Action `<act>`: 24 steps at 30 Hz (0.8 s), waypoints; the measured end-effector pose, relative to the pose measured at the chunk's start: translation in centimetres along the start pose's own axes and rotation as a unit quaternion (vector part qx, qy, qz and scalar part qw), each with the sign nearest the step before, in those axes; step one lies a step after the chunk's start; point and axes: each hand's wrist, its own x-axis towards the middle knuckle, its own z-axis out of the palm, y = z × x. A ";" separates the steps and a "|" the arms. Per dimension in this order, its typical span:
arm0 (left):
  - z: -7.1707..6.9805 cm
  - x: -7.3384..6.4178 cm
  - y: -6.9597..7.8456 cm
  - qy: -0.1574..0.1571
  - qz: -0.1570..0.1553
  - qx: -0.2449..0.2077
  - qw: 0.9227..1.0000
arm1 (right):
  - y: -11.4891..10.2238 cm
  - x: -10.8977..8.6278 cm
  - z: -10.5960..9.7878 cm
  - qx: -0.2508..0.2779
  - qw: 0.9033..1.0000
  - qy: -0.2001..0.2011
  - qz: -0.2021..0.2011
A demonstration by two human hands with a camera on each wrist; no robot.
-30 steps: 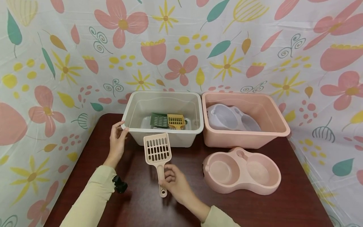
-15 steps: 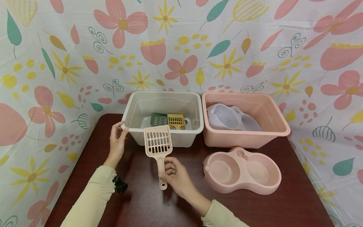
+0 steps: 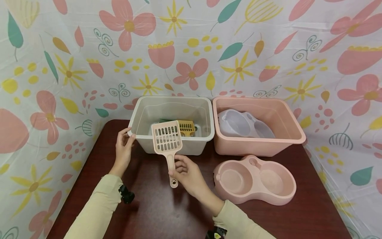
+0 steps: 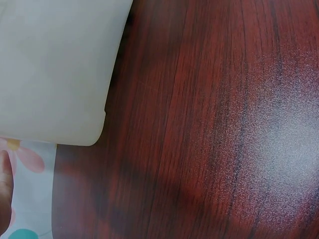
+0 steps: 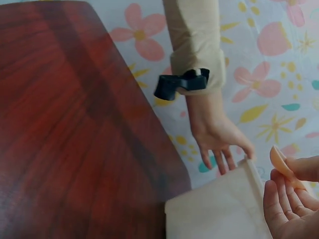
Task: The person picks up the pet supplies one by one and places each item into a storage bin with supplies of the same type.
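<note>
My right hand point(image 3: 188, 174) pinches the handle of a pale pink litter scoop point(image 3: 167, 136) between thumb and fingers. The slotted head is raised in front of the grey litter box point(image 3: 191, 142), overlapping its front rim in the head view. In the right wrist view, only the handle end of the scoop point(image 5: 282, 162) shows beside the fingers. At the box's front left corner, my left hand point(image 3: 123, 151) holds the rim with thumb and fingertips. Inside that box lie a yellow scoop point(image 3: 187, 127) and a green scoop point(image 3: 164, 120), the latter mostly hidden behind the pink scoop.
A pink litter box point(image 3: 244, 146) stands against the grey one on the right, with a lavender double bowl point(image 3: 235, 124) in it. In front lies a pink double pet bowl point(image 3: 256, 196) on the dark red wooden table point(image 3: 155, 215). Floral cloth point(image 3: 191, 39) hangs behind.
My right hand has lifted the pink scoop upward and away from me, so its head now covers part of the grey box's opening and the green scoop. My left hand stays put.
</note>
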 end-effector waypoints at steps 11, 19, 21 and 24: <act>0.1 0.3 -0.7 0.013 0.008 -0.009 1.000 | -0.9 1.9 -0.5 0.000 1.000 0.026 0.003; 0.4 -0.7 2.0 0.001 0.005 -0.015 1.000 | -1.9 2.8 -1.1 -0.025 0.999 0.029 -0.002; 0.4 -0.6 2.0 0.003 0.004 -0.010 1.000 | -2.2 3.1 -1.4 -0.027 0.999 0.030 -0.003; 0.4 -0.6 2.0 0.006 0.005 -0.011 1.000 | -2.7 3.4 -1.7 -0.039 0.999 0.034 -0.003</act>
